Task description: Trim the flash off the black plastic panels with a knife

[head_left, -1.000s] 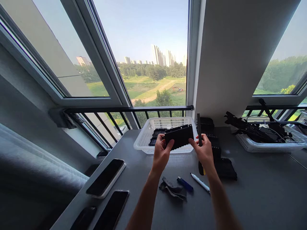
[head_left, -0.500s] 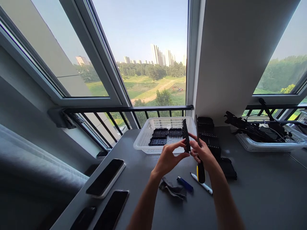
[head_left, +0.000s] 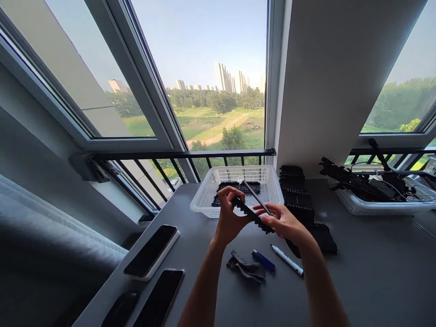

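My left hand (head_left: 229,220) grips one end of a flat black plastic piece with toothed edges (head_left: 252,215), seen nearly edge-on and tilted down to the right. My right hand (head_left: 284,223) is closed round a screwdriver (head_left: 256,193), its shaft pointing up and to the left and its dark handle mostly under the palm. The right fingers also touch the lower end of the black piece. Behind both hands, a white plastic basket (head_left: 200,204) holds several similar black pieces (head_left: 252,186).
Stacked black pieces (head_left: 298,198) stand right of the basket. A second basket (head_left: 361,208) holds cables and black parts. A grey cloth (head_left: 245,268), blue lighter (head_left: 263,260) and white marker (head_left: 287,260) lie in front. At left are two phones (head_left: 152,251) (head_left: 159,297) and a black mouse (head_left: 121,309).
The black piece has turned from upright to a slant, its top swinging left. The screwdriver has tipped left too, and my left hand has shifted slightly left and up.
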Demonstrator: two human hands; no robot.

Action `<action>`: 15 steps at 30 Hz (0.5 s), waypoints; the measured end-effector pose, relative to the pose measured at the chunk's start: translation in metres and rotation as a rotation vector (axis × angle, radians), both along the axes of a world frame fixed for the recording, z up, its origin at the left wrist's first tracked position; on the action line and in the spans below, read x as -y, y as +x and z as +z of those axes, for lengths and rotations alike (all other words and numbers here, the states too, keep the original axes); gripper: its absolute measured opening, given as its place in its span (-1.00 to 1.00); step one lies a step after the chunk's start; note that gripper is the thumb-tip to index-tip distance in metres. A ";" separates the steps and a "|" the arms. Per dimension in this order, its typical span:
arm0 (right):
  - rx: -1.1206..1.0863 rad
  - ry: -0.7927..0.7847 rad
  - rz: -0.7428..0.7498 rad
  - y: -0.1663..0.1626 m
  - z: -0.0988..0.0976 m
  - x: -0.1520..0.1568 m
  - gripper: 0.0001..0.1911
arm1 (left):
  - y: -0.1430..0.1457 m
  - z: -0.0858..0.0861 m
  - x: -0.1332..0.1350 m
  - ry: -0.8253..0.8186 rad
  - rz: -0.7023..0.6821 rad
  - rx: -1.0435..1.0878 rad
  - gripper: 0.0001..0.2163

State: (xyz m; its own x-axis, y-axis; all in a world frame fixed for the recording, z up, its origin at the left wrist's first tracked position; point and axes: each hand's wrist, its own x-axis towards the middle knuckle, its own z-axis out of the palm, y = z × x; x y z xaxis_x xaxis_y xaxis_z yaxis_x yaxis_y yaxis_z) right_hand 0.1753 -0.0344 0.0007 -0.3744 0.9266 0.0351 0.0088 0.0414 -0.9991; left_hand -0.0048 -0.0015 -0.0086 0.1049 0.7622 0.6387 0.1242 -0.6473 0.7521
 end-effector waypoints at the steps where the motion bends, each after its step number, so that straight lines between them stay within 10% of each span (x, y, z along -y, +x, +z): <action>1: 0.035 0.031 -0.061 0.000 -0.001 0.000 -0.49 | 0.000 0.000 0.000 -0.003 0.022 0.022 -0.36; 8: 0.407 0.343 -0.474 0.006 0.003 0.005 -0.48 | -0.002 0.003 -0.002 -0.066 0.166 0.120 -0.37; 15: 0.567 0.453 -0.498 0.004 0.011 0.017 -0.58 | -0.006 0.003 -0.006 -0.089 0.202 0.146 -0.36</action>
